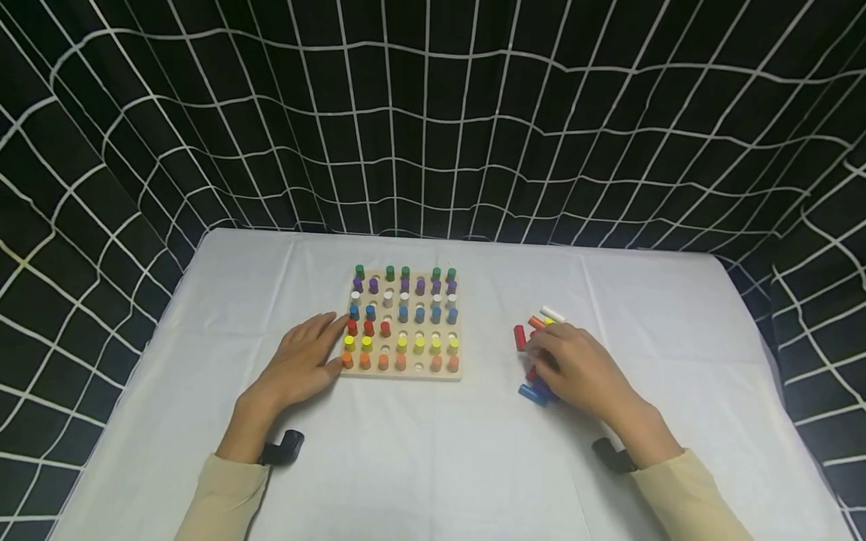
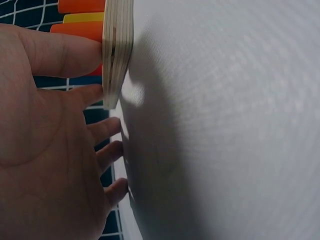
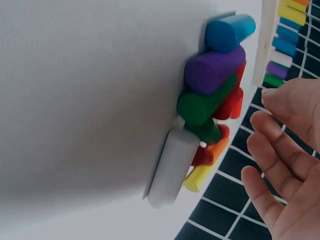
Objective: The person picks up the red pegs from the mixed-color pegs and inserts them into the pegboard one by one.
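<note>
In the head view, the pegboard point(image 1: 409, 375) lies on the white cloth point(image 1: 433, 458). Its standing pegs point(image 1: 385, 329) make rows, from green at the far side to orange at the near side; the red row has three pegs at the left and bare holes to their right. The left hand point(image 1: 307, 363) rests at the left edge of the board, with fingers relaxed and almost straight. The right hand point(image 1: 585, 370) is over the loose pegs point(image 1: 532, 395), well to the right of the board. I judge that the step in hand is taking one loose peg. For doing this well, it is better to pinch a single peg at its middle, without pushing the neighbours. The right hand covers part of the heap, so its pegs cannot be counted

In the left wrist view, the thumb and one finger touch the side of the board, while the other fingers are apart and grip nothing. A light press there should be enough for steadiness. Most of the board is cut off

In the right wrist view, the fingers are loosely bent and hold nothing. The white peg point(image 3: 172, 170) and the blue peg point(image 3: 230, 32) show clearly, but red ones behind are partly hidden
</note>
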Tool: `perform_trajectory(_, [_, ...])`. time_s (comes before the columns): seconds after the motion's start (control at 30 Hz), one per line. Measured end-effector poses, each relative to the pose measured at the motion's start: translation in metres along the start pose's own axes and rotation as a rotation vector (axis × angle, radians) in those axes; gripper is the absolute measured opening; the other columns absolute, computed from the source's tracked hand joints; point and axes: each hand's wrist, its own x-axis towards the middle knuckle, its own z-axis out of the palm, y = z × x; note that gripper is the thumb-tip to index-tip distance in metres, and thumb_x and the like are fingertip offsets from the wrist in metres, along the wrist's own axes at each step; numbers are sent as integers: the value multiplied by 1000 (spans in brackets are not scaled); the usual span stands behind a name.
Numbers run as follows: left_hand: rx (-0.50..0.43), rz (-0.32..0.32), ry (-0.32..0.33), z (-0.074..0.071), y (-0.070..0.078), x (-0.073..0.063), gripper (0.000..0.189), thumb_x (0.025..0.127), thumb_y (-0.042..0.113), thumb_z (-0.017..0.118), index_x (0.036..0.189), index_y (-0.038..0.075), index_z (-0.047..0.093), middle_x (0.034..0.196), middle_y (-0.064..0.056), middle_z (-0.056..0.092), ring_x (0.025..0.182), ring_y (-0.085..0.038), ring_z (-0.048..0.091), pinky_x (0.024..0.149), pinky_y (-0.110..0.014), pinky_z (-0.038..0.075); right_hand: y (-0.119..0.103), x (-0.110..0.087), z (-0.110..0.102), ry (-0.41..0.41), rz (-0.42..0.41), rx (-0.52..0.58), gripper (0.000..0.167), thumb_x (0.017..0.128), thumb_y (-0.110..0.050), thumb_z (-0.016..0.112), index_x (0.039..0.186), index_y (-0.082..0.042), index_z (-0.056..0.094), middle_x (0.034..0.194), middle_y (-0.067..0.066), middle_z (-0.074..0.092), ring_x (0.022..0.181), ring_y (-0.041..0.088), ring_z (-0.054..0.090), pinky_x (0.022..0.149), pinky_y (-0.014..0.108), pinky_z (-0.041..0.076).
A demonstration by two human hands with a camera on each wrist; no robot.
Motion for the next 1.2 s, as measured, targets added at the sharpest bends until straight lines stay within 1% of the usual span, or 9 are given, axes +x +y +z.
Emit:
perform_trajectory(0.03, [2, 1, 1, 0, 0, 0, 74, 101, 32, 54, 169, 18, 29, 175, -17, 26, 164, -41, 20, 135, -64, 14, 1, -1, -1, -2, 1, -4, 13, 89, -4, 75, 101, -8, 78, 101, 7, 76, 97, 27, 72, 93, 51, 60])
perform_trajectory(0.23, [12, 4, 7, 1, 1, 0, 73, 101, 33, 53, 169, 18, 29, 175, -17, 27, 164, -41, 21, 135, -65, 14, 6, -8, -1, 1, -7, -11, 17, 86, 2, 78, 99, -9, 79, 102, 8, 76, 95, 27, 72, 89, 50, 61])
perform_trajectory(0.43, [16, -5, 11, 1, 1, 1, 74, 101, 33, 54, 169, 18, 29, 175, -17, 28, 164, -42, 21, 135, -65, 14, 10, -11, 2, -13, -8, -23, 18, 86, 2, 77, 98, -11, 80, 100, 5, 75, 93, 25, 70, 85, 48, 60])
perform_trajectory(0.57, [4, -4, 8, 1, 0, 1, 75, 100, 33, 54, 169, 18, 29, 175, -18, 28, 164, -42, 21, 135, -65, 14, 11, -12, 3, -19, -1, -35, 17, 86, 1, 79, 98, -11, 81, 97, 4, 73, 91, 24, 67, 82, 46, 59])
perform_trajectory(0.73, [4, 0, 9, 3, 1, 2, 74, 100, 34, 53, 169, 18, 29, 174, -18, 28, 164, -42, 21, 135, -65, 14, 11, -12, 2, -41, 30, -50, 15, 85, -5, 83, 99, -10, 82, 98, 6, 73, 91, 24, 66, 83, 45, 59])
perform_trajectory(0.93, [15, 6, 9, 3, 0, 1, 74, 101, 33, 55, 169, 18, 29, 174, -17, 29, 164, -41, 22, 135, -64, 16, 14, -13, 1, -82, 63, -47, 19, 85, -10, 87, 103, -9, 82, 95, 3, 70, 86, 19, 60, 77, 38, 55])
perform_trajectory(1.2, [13, 1, 18, 1, 1, 0, 75, 100, 33, 56, 169, 18, 30, 174, -17, 29, 164, -41, 22, 135, -64, 15, 15, -13, 1, -70, 45, -46, 18, 85, -11, 87, 102, -11, 81, 94, 3, 69, 84, 17, 58, 76, 37, 54])
